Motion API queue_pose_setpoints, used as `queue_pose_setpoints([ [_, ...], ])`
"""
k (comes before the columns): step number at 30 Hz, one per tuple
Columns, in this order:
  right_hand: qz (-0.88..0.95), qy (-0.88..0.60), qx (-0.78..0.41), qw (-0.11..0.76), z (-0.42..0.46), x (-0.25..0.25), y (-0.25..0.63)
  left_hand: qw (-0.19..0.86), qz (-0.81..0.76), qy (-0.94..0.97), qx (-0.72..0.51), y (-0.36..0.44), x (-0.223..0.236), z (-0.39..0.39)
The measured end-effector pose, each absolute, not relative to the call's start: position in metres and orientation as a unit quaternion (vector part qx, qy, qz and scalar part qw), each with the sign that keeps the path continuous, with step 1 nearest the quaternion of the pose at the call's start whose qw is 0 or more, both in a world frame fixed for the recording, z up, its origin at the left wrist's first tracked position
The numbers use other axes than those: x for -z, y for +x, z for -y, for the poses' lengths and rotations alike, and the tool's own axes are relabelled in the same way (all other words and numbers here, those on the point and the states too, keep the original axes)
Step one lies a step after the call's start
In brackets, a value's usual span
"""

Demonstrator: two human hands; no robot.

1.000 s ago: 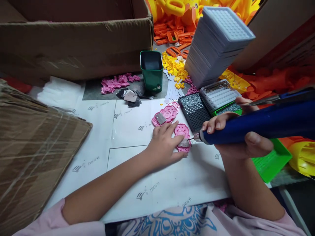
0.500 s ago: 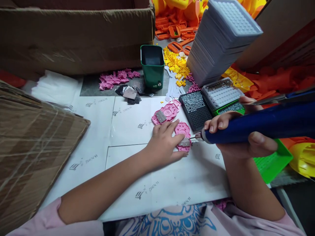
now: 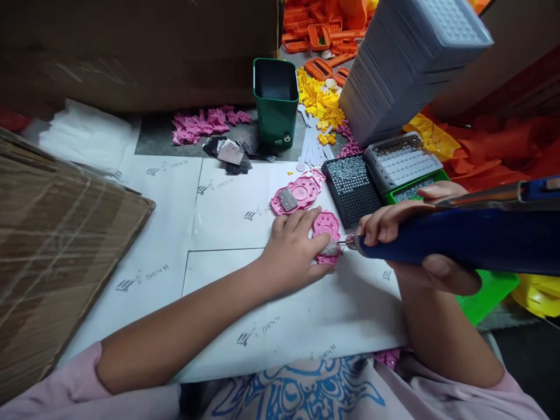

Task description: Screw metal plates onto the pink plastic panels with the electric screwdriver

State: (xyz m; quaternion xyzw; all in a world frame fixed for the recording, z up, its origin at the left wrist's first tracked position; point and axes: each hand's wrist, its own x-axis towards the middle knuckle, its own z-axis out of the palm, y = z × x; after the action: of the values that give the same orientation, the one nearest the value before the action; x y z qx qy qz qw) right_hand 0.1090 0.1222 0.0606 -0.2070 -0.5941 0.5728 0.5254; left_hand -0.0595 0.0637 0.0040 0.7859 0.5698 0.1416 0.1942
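Observation:
My right hand [image 3: 402, 233] is wrapped round a blue electric screwdriver [image 3: 455, 239], which lies nearly level and points left. Its bit meets the small grey metal plate [image 3: 329, 249] on a pink plastic part [image 3: 326, 221]. My left hand [image 3: 297, 245] holds that part flat against the white sheeted table top, with the fingers along its left side and near end, partly covering it. Just beyond my left fingers lie more pink plastic parts [image 3: 306, 188], one carrying a similar metal plate [image 3: 287, 199].
Right of the parts sit a black screw tray [image 3: 354, 201], a white tray [image 3: 405, 163] and a green tray [image 3: 490, 289]. Behind stand a green bin [image 3: 276, 116] and a tall stack of trays [image 3: 394, 70]. Cardboard boxes [image 3: 65, 251] flank the left; yellow pieces [image 3: 319, 96] lie behind.
The view has shifted slightly. The screwdriver's body has dropped a little and come closer to level, its bit still at the metal plate. My left hand keeps its hold on the pink part.

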Motion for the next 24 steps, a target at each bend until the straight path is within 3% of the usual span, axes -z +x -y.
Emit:
queue_pose_setpoints([
  [9,0.56,-0.17,-0.605,0.539,-0.142,-0.07,0.116,0.191,-0.539,0.808,-0.138,-0.066,-0.003,-0.066],
  [16,0.513,-0.283,-0.475,0.656,-0.186,-0.081,0.101,0.182,-0.535,0.815,-0.13,-0.067,-0.003,-0.063],
  [24,0.503,-0.32,-0.441,0.671,-0.213,-0.061,0.092,0.18,-0.533,0.817,-0.128,-0.067,-0.001,-0.061],
])
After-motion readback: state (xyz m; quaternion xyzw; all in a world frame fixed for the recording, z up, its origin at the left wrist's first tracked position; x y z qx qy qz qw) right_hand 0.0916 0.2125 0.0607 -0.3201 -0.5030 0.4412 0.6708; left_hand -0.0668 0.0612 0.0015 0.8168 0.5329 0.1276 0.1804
